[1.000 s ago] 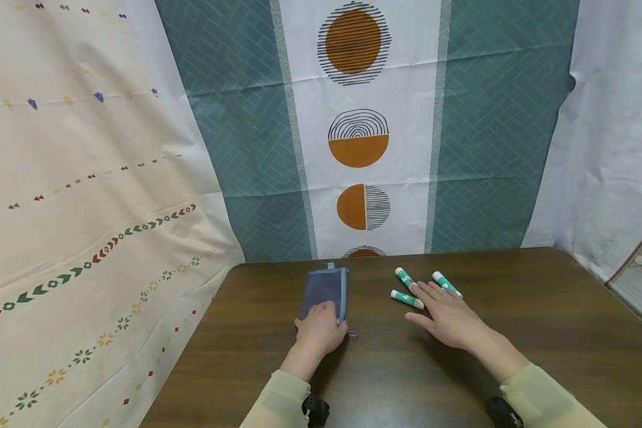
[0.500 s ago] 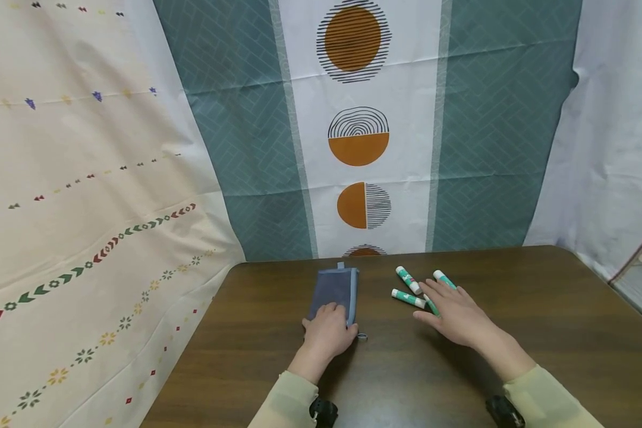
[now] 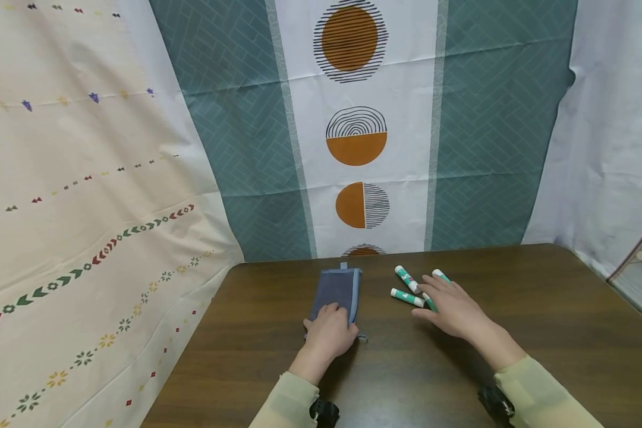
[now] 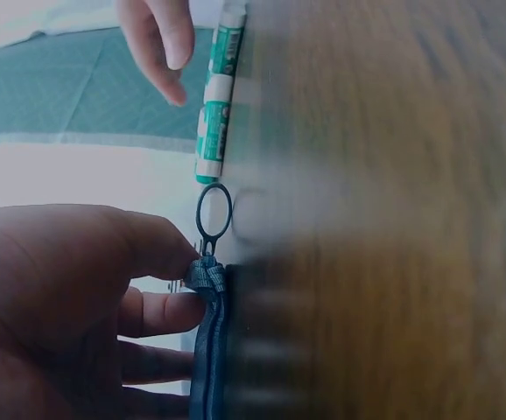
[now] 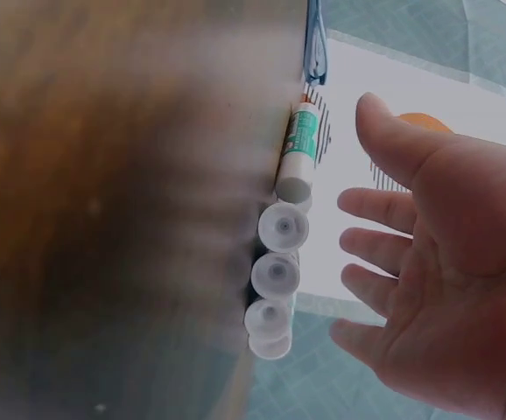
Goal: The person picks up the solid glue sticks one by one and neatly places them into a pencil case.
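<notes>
A blue-grey zip pouch lies flat on the table, left of centre. My left hand grips its near end, thumb at the right edge and fingers spread across the top. The left wrist view shows the thumb tip at the zip corner, with a looped zip pull sticking out past it. My right hand is spread, palm down, just over several green and white glue sticks. Their round ends line up beside the palm in the right wrist view, apart from the fingers. Part of the group is hidden under this hand.
The dark wooden table reaches back to a green and white patterned cloth. A cream printed cloth hangs along the left side, and a white one on the right. Black bands sit on both wrists.
The left hand has slid the pouch to the right, mostly in the first half second. The right hand has shifted slightly, uncovering more of a glue stick below it.
</notes>
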